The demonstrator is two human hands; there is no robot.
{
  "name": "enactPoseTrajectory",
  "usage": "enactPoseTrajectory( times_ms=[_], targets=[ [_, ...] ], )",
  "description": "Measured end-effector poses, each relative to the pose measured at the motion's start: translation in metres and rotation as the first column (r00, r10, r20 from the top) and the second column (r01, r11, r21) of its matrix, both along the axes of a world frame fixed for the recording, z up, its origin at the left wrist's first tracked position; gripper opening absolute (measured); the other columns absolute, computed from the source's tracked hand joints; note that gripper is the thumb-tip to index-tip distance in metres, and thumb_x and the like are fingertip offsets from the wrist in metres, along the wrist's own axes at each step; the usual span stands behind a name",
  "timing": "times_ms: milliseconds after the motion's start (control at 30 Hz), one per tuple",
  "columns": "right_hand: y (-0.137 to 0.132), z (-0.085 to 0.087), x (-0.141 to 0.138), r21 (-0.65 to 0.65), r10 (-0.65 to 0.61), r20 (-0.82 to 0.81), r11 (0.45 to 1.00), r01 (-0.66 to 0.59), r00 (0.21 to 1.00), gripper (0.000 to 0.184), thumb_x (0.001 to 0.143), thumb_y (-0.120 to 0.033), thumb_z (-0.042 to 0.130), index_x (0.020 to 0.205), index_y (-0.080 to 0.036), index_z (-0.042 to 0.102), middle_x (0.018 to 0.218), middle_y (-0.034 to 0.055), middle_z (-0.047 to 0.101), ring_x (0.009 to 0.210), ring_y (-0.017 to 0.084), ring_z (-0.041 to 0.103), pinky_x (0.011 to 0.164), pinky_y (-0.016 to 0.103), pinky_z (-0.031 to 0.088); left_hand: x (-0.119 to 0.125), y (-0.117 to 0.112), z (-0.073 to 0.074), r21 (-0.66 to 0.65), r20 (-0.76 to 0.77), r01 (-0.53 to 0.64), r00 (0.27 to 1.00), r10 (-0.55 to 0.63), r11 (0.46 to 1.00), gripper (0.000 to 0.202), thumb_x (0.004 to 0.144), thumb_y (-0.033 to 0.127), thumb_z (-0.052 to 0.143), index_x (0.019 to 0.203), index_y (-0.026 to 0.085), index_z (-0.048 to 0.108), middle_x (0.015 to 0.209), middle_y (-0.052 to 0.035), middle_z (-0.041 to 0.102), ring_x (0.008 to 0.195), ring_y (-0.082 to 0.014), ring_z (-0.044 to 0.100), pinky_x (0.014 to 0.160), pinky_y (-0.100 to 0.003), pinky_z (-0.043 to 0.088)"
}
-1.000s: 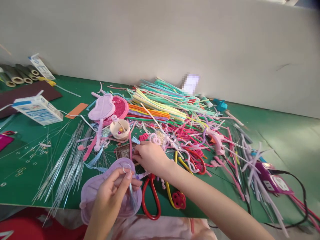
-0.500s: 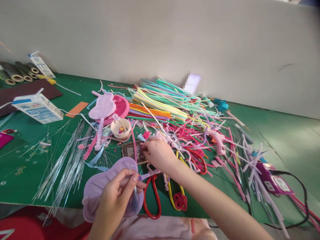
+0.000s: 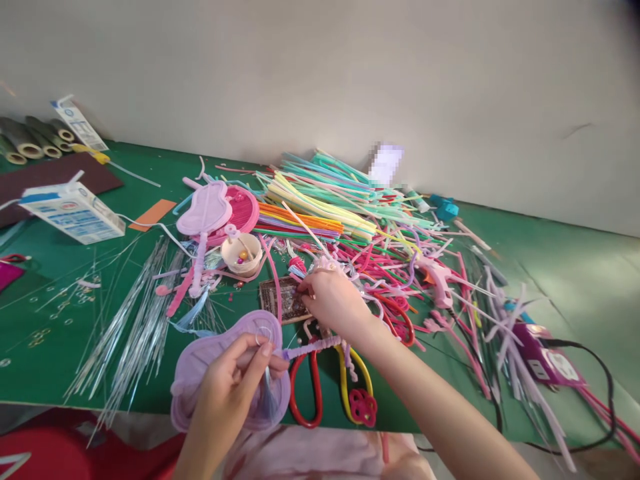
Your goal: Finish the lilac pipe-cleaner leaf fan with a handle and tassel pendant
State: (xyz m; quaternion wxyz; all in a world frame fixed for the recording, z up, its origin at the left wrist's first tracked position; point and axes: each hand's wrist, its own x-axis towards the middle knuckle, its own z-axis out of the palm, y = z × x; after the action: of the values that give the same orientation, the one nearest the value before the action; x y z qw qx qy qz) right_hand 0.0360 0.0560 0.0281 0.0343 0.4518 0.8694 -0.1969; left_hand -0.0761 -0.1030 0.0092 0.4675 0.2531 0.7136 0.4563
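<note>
My left hand (image 3: 233, 383) is closed near the table's front edge, pinching a small metal ring with a pale blue tinsel tassel (image 3: 269, 400) hanging from it. It hovers over a lilac fan-shaped piece (image 3: 197, 370) with a fuzzy purple stem (image 3: 313, 345). My right hand (image 3: 334, 301) reaches over a small brown tray of beads (image 3: 280, 300). Its fingertips are pinched together at the tray's far right corner; what they hold is too small to see.
A heap of coloured pipe cleaners (image 3: 340, 207) covers the middle of the green table (image 3: 575, 267). A bead cup (image 3: 241, 253), pink glue gun (image 3: 435, 280), silver tinsel strands (image 3: 130, 327), red-handled scissors (image 3: 304, 393), a carton (image 3: 75, 213) and a purple power strip (image 3: 547, 363) lie around.
My right hand has moved from the tray's near left side to its far right corner, fingers still pinched. My left hand has kept its hold on the ring and tassel.
</note>
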Motion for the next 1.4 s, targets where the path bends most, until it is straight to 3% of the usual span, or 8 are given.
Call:
enactPoseTrajectory(
  times_ms=[300, 533, 600, 733, 833, 933, 1200, 1400],
  targets=[
    [-0.004, -0.012, -0.014, -0.028, -0.06, -0.108, 0.998, 0.057, 0.992, 0.023, 0.088, -0.017, 0.052, 0.092, -0.012, 0.074, 0.099, 0.0166, 0.069, 0.09, 0.026, 0.065, 0.076, 0.035, 0.049, 0.002, 0.0, 0.004, -0.001, -0.029, 0.01, 1.0, -0.01, 1.0, 0.036, 0.079, 0.057, 0.063, 0.083, 0.021, 0.063, 0.07, -0.0036, 0.075, 0.067, -0.0212, 0.071, 0.062, -0.026, 0.053],
    [0.004, -0.007, 0.018, -0.334, -0.13, -0.392, 0.943, -0.009, 0.911, 0.03, 0.093, -0.038, 0.055, 0.099, -0.015, 0.073, 0.078, 0.0013, 0.068, 0.067, 0.011, 0.059, 0.062, 0.022, 0.045, 0.003, -0.001, 0.01, 0.006, 0.016, -0.034, 0.999, 0.033, 0.999, 0.034, 0.08, 0.055, 0.064, 0.083, 0.021, 0.063, 0.07, -0.0024, 0.075, 0.064, -0.0173, 0.068, 0.066, -0.023, 0.052],
    [0.004, -0.008, 0.026, -0.523, -0.271, -0.489, 0.852, -0.03, 0.829, 0.035, 0.09, -0.044, 0.06, 0.097, -0.013, 0.073, 0.068, -0.0017, 0.06, 0.056, 0.008, 0.05, 0.053, 0.021, 0.038, 0.005, 0.0, 0.011, 0.014, 0.026, -0.031, 0.999, 0.031, 0.999, 0.035, 0.08, 0.056, 0.064, 0.082, 0.021, 0.063, 0.071, -0.003, 0.075, 0.066, -0.0178, 0.068, 0.065, -0.023, 0.051],
    [0.0, -0.008, 0.032, -0.816, -0.546, -0.532, 0.535, -0.219, 0.647, 0.036, 0.077, -0.045, 0.076, 0.091, -0.012, 0.073, 0.056, -0.0083, 0.042, 0.048, 0.004, 0.032, 0.045, 0.02, 0.024, 0.009, 0.005, 0.018, 0.042, 0.042, -0.078, 0.996, 0.076, 0.996, 0.034, 0.079, 0.054, 0.065, 0.08, 0.02, 0.062, 0.067, -0.0021, 0.072, 0.061, -0.018, 0.066, 0.063, -0.025, 0.052],
    [-0.006, -0.001, 0.032, -0.86, -0.668, -0.507, 0.346, -0.376, 0.546, 0.033, 0.071, -0.038, 0.083, 0.088, -0.012, 0.073, 0.056, -0.0088, 0.04, 0.049, 0.003, 0.029, 0.044, 0.018, 0.02, 0.015, 0.012, 0.03, 0.126, 0.019, -0.097, 0.995, 0.096, 0.987, 0.026, 0.082, 0.046, 0.064, 0.08, 0.021, 0.063, 0.061, 0.0009, 0.066, 0.059, -0.0164, 0.062, 0.061, -0.025, 0.051],
    [-0.01, 0.006, 0.032, -0.849, -0.712, -0.49, 0.257, -0.462, 0.503, 0.028, 0.07, -0.032, 0.085, 0.087, -0.013, 0.075, 0.055, -0.0076, 0.044, 0.048, 0.003, 0.03, 0.043, 0.017, 0.018, 0.022, 0.021, 0.044, 0.224, -0.05, -0.078, 0.995, 0.091, 0.972, 0.019, 0.085, 0.039, 0.061, 0.078, 0.021, 0.063, 0.057, 0.0037, 0.059, 0.058, -0.014, 0.058, 0.061, -0.023, 0.049],
    [-0.011, 0.008, 0.034, -0.815, -0.728, -0.531, 0.298, -0.497, 0.433, 0.018, 0.07, -0.025, 0.085, 0.084, -0.017, 0.076, 0.06, -0.0043, 0.055, 0.048, 0.002, 0.039, 0.042, 0.015, 0.023, 0.027, 0.031, 0.052, 0.254, -0.062, -0.105, 0.99, 0.125, 0.961, 0.018, 0.084, 0.038, 0.063, 0.077, 0.022, 0.065, 0.057, 0.0046, 0.055, 0.058, -0.012, 0.053, 0.058, -0.021, 0.046],
    [-0.021, 0.014, 0.035, -0.817, -0.807, -0.49, 0.294, -0.496, 0.329, 0.02, 0.071, -0.033, 0.084, 0.081, -0.017, 0.076, 0.059, -0.0032, 0.056, 0.053, 0.005, 0.046, 0.043, 0.015, 0.032, 0.029, 0.031, 0.054, 0.322, -0.311, 0.02, 0.946, 0.085, 0.946, 0.022, 0.086, 0.04, 0.061, 0.075, 0.023, 0.067, 0.067, 0.0027, 0.067, 0.058, -0.0124, 0.058, 0.054, -0.021, 0.042]
  ],
)
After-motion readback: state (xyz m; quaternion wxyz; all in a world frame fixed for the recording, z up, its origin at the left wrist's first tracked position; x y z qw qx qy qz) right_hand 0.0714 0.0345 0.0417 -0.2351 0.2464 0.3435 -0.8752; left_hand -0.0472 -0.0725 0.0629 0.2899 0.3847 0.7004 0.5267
